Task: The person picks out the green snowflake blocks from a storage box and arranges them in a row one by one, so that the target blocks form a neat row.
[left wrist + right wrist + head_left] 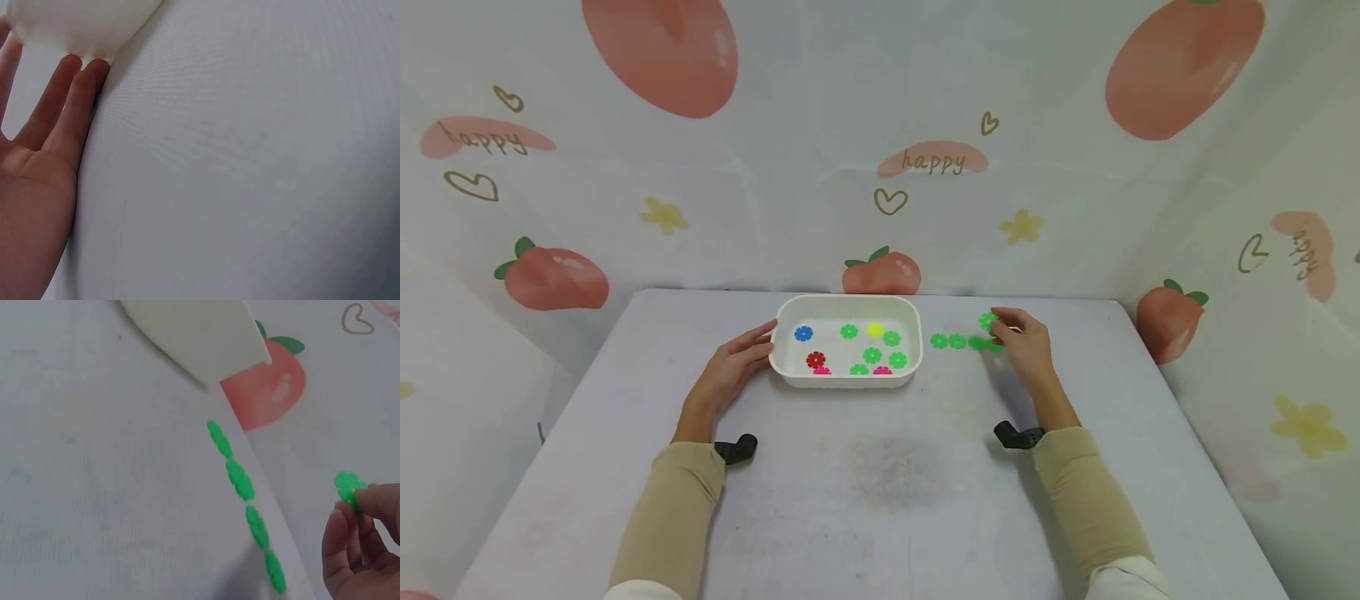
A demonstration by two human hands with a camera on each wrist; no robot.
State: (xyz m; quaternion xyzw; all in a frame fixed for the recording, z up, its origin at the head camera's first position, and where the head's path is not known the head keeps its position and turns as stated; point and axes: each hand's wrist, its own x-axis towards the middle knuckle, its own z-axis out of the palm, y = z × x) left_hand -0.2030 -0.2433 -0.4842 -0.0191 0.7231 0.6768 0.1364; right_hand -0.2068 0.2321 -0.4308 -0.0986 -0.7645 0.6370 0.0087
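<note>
My right hand (1028,348) pinches a green notched plastic disc (987,322) between thumb and fingertips, raised above the table. In the right wrist view, that same green disc (348,484) stands clear of a row of several green discs (239,480) lying flat on the cloth. The row begins just right of a white plastic tray (846,382) and runs beneath my right hand. Straight fingers of my left hand (730,372) touch the tray's left wall. Inside the tray lie scattered discs: a blue disc (803,333), a red disc (816,360), a yellow disc (876,330), pink ones and several green ones.
A white cloth covers the table (820,517), with a greyish stain near its middle. Behind it and at the sides hangs a printed curtain (805,167) with peaches, hearts and flowers. Black wrist mounts (737,449) sit on both forearms.
</note>
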